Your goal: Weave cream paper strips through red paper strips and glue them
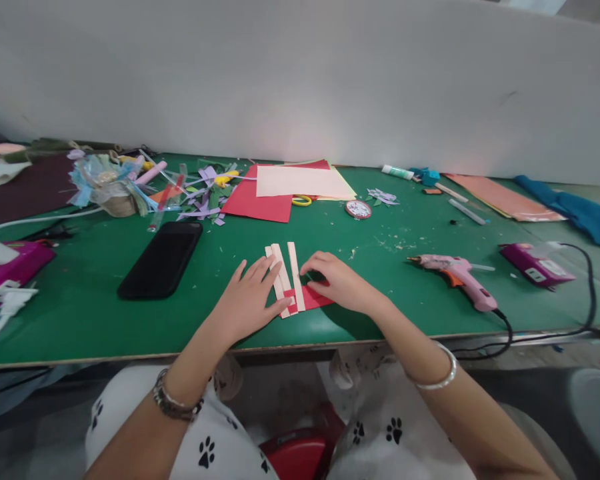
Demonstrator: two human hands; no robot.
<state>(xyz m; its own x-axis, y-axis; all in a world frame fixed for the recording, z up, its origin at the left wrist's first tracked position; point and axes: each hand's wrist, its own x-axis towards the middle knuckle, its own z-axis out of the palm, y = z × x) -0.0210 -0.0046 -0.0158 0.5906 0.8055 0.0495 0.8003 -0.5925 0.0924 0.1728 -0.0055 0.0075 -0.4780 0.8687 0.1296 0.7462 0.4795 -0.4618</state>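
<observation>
Green felt covers the table (80, 313), which is littered with small paper scraps. At the far left sits a magenta tool (15, 267) with a white lead, and just to its right a black phone (161, 259) lies face down, well clear of the work.

The left hand (247, 297) lies flat near the front edge. Its grip is spread, with the fingers fanned and pressing on the left pair of cream strips (285, 277). Three strips lie side by side, slightly fanned, and their lower ends cross a small red paper piece (315, 298). The right hand (340, 283) rests on that red piece just beside the rightmost strip. Its fingers are curled and their tips are down. I cannot tell whether this grip pinches the strip or only steadies the paper.

Further right, a pink glue gun (455, 273) lies on its side, and its black cord (505, 333) trails along the table edge.

The strips look loose, so a small slide of the flat left palm would likely drag them askew or close the gaps between them. The red piece sits close to the edge and could slip towards the lap under a sideways push. Scraps under the paper may leave it uneven. The right forearm passes near the cord, and a snag there could tug the gun's nozzle towards the hand.
</observation>
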